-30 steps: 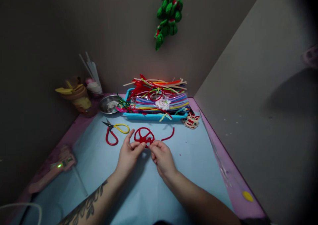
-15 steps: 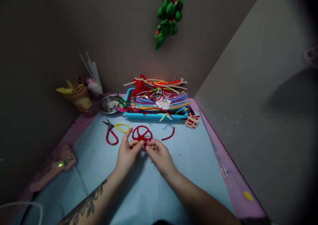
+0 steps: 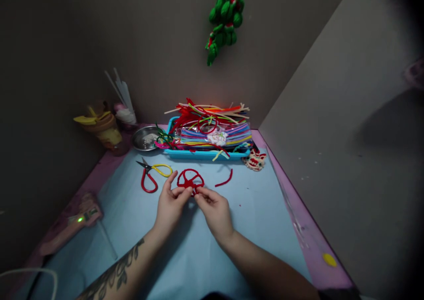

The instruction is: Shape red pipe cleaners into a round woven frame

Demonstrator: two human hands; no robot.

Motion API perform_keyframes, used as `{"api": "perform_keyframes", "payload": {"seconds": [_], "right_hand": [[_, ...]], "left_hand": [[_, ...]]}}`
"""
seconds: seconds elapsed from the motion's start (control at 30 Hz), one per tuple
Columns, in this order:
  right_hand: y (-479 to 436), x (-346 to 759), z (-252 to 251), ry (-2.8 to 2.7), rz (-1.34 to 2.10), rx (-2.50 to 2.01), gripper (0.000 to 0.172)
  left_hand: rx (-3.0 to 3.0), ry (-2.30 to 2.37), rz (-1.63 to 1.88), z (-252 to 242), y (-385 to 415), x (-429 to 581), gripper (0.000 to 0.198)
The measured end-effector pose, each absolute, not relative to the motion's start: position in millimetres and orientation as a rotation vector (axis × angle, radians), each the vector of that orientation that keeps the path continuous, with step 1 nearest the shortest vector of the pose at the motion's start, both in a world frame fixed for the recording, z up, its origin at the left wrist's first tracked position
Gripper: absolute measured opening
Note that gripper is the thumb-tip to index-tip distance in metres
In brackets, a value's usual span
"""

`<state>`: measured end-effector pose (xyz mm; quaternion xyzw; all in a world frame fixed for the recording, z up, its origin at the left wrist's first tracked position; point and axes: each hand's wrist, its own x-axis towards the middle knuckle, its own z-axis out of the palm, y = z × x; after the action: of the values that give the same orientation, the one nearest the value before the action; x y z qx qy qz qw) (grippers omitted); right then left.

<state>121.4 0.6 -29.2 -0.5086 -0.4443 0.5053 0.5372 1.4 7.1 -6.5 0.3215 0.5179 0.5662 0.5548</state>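
Between my hands is a red pipe-cleaner ring (image 3: 190,171) with spokes meeting at a thick middle. My left hand (image 3: 171,203) pinches it near its centre with thumb and fingers, the index finger raised. My right hand (image 3: 213,207) pinches its lower right edge; the fingertips partly hide that spot. A short, bent piece of red pipe cleaner (image 3: 225,179) lies on the blue sheet (image 3: 258,229) to the right of the ring. Scissors (image 3: 149,168) with one red and one yellow handle lie spread apart to the left of my left hand.
Behind stands a blue tray (image 3: 205,156) heaped with pipe cleaners. A metal bowl (image 3: 145,139) of small white bits is beside it, and a lion-face ornament (image 3: 255,161) at its right corner. A glue gun (image 3: 88,216) with a green light lies left. Green ornaments (image 3: 225,21) hang above.
My right hand has shifted slightly up, its fingers closing in on the ring's lower right edge. The red strand that hung below the ring now sits closer in. My left hand holds still.
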Motion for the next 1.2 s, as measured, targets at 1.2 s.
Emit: {"api": "perform_keyframes", "payload": {"seconds": [1.2], "right_hand": [[19, 141, -13, -0.940, 1.318, -1.067, 0.022]], "left_hand": [[1.160, 1.389, 1.177, -3, 7, -2, 0.096]]}}
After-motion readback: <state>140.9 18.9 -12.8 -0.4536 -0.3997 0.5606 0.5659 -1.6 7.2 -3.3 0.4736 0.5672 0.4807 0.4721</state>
